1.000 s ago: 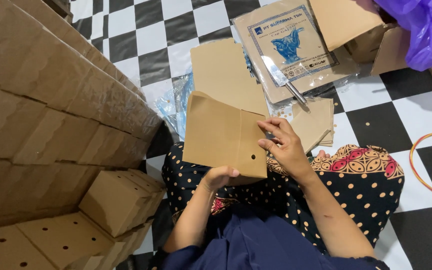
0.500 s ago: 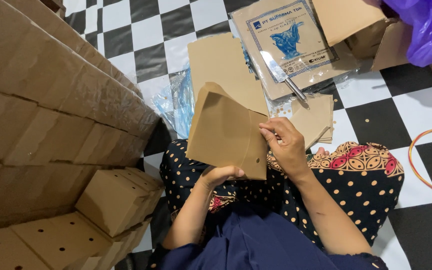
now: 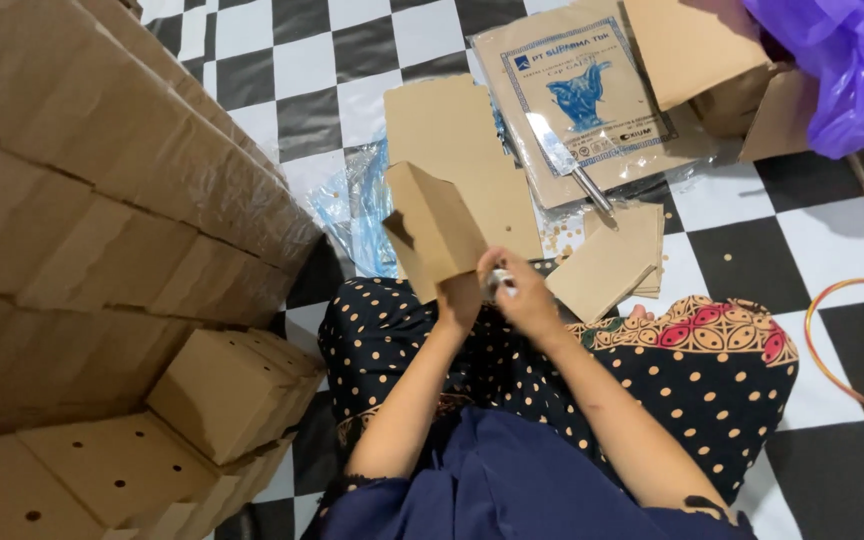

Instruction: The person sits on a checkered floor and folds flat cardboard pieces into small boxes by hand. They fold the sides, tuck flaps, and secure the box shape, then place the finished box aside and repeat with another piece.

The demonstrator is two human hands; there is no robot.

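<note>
The left hand (image 3: 460, 298) is closed around the lower edge of a folded brown cardboard piece (image 3: 435, 228), gripping it firmly and holding it upright and tilted above the lap. The right hand (image 3: 524, 292) sits just beside the left, fingers curled tight around a small light-coloured object (image 3: 501, 282); what that object is cannot be told at this size. The two hands are touching or nearly so, over the knees. The cardboard piece shows a crease down its face and a notch at its left edge. Beneath the hands lies a dark skirt with pale dots (image 3: 472, 370), with a patterned red and black cloth (image 3: 722, 335) over the right knee. Just beyond the right hand lies a small stack of flat cardboard pieces (image 3: 612, 265) on the black-and-white chequered floor (image 3: 752, 225). Further out lies a larger flat cardboard sheet (image 3: 442, 125), and a knife (image 3: 570, 172) rests across a printed brown paper packet (image 3: 582, 95). A clear plastic wrapper (image 3: 357, 215) lies to the left of the held piece. Assembled cardboard boxes (image 3: 102, 220), some with punched holes, are stacked along the left side. A purple plastic bag (image 3: 842, 70) occupies the upper right corner.
</note>
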